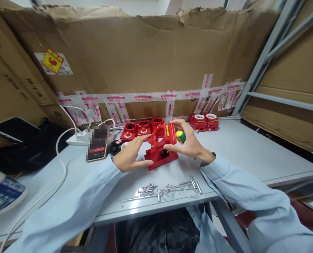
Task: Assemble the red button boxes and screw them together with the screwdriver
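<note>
- The red housing (161, 136) sits mid-worktop (251, 154), directly in front of me, resting on a matching red base plate (160, 160) that lies flat.
- My right hand (189, 142) wraps the housing's right side: fingers (178, 123) curl over its top edge, thumb presses low on the near face. It grips firmly, closed on the housing.
- My left hand (130, 154) lies against the left side, fingers half-open, index tip touching the housing's upper left corner and thumb lying along the base plate's near edge. It steadies rather than clamps.
- A green and yellow knob (181, 136) shows just beside my right palm, at the housing's right flank; I cannot tell whether it is attached or loose.
- Handling judgement: the shell looks like moulded plastic, stiff and light, with a large round opening in the front. Walls around that opening probably flex least at the corners, so the outer flanks are the sound places to hold.
- The glossy surface may be slightly slippery; opposed grip on two flat sides seems safer than pinching the rim of the hole.
- The yellow label strip (167, 130) on the front face is best kept clear of fingertips.
- Near the worktop's front edge lies a scatter of screws (169, 189), loose and well apart from the housing.
- Behind stand further red units (142, 128) in a row, and two more (203, 122) to the right with white rings.
- A phone (97, 144) leans at the left.
</note>
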